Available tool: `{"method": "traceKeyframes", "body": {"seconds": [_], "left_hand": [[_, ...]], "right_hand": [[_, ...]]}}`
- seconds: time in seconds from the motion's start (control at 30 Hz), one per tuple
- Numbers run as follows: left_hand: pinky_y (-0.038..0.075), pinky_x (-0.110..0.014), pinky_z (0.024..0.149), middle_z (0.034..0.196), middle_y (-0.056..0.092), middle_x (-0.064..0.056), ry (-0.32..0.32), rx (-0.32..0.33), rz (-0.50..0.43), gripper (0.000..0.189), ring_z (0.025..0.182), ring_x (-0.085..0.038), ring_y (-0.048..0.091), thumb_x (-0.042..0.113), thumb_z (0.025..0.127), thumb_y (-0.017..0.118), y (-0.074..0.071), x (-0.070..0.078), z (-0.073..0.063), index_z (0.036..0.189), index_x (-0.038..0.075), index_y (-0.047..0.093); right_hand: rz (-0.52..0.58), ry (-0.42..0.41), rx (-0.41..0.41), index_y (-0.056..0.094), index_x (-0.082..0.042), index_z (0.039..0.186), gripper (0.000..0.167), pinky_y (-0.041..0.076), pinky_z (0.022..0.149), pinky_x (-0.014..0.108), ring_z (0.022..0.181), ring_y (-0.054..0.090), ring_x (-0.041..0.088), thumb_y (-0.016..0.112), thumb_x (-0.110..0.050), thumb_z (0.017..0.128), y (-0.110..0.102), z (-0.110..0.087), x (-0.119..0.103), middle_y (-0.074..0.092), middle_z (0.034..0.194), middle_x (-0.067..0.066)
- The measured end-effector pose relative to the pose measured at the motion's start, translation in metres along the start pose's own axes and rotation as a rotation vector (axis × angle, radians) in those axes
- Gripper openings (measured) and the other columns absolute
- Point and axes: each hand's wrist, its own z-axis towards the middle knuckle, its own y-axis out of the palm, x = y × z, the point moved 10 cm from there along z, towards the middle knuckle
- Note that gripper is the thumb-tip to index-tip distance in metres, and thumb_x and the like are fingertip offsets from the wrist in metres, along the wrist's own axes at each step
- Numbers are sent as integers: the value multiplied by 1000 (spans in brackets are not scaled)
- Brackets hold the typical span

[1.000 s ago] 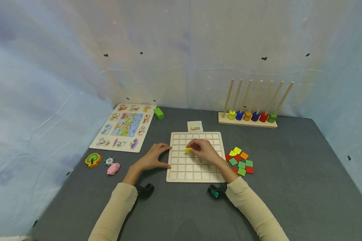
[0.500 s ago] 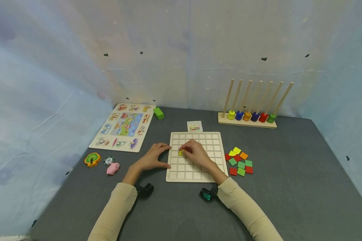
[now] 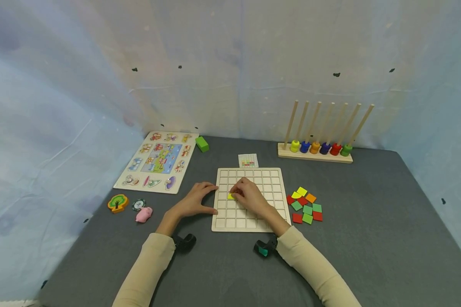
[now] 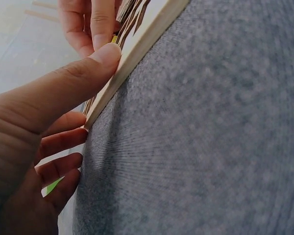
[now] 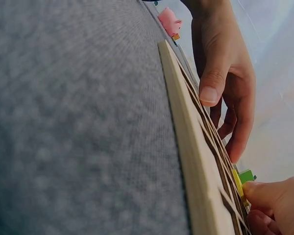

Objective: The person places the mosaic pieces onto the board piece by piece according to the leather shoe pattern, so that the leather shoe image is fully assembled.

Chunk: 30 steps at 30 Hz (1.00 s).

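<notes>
Across the middle of the grey surface (image 3: 230, 266) lies a wooden grid board (image 3: 230, 223), and the yellow tile (image 3: 230, 196) is at a cell in its second column from the left, about halfway up. The right hand (image 3: 249, 194) has its grip together, thumb and fingertips clamped on the tile's right side. The left hand (image 3: 194, 200) holds its grip apart, thumb and fingers spread and touching the board's left edge, seemingly to steady it. The step in hand looks like seating this tile in its cell; whether it lies fully flat cannot be told, since the fingers cover part of it. The next move probably calls for a small squaring to the cell's walls, a light press down, then a clean release. Loose tiles (image 3: 307, 209) lie just right of the board, and a card (image 3: 248, 160) with a coloured grid lies just beyond its far edge.
</notes>
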Motion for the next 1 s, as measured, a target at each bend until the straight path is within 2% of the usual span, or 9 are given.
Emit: {"method": "traceKeyframes", "body": {"seconds": [0.23, 0.33, 0.47, 0.77, 1.0], "left_hand": [[29, -51, 101, 137, 39, -11, 1, 0, 0, 81, 125, -29, 31, 43, 74, 77, 1, -1, -1, 139, 9, 43], [29, -51, 101, 137, 39, -11, 0, 4, 3, 82, 125, -30, 31, 43, 74, 77, 0, -2, -1, 140, 9, 43], [29, -51, 101, 137, 39, -11, -1, 3, 3, 82, 123, -29, 31, 44, 74, 77, 0, -2, -1, 140, 9, 43], [29, -52, 100, 137, 38, -11, 22, 6, 1, 83, 124, -30, 31, 45, 74, 76, -1, 0, -1, 140, 9, 42], [28, -51, 102, 138, 38, -11, 4, -3, -5, 83, 125, -29, 30, 44, 74, 77, -1, 0, 0, 141, 10, 42]], "right_hand": [[-51, -2, -42, 68, -5, 107, 20, 46, 68, 27, 77, 56, 12, 63, -5, 87, -2, 2, -3, 62, 89, 3], [-59, -34, -55, 68, -4, 107, 21, 47, 70, 29, 79, 58, 14, 61, -2, 87, -7, 1, -7, 66, 93, 6], [-39, -53, -65, 67, -3, 107, 21, 46, 69, 30, 79, 55, 16, 62, -4, 87, -17, -2, -7, 62, 101, 11], [16, -38, -15, 67, -1, 108, 21, 49, 68, 33, 80, 56, 20, 64, -5, 87, -57, -19, 14, 59, 102, 14], [-41, -1, 15, 68, -1, 104, 18, 48, 68, 36, 79, 56, 19, 64, -4, 87, -92, -42, 40, 62, 97, 12]]}}
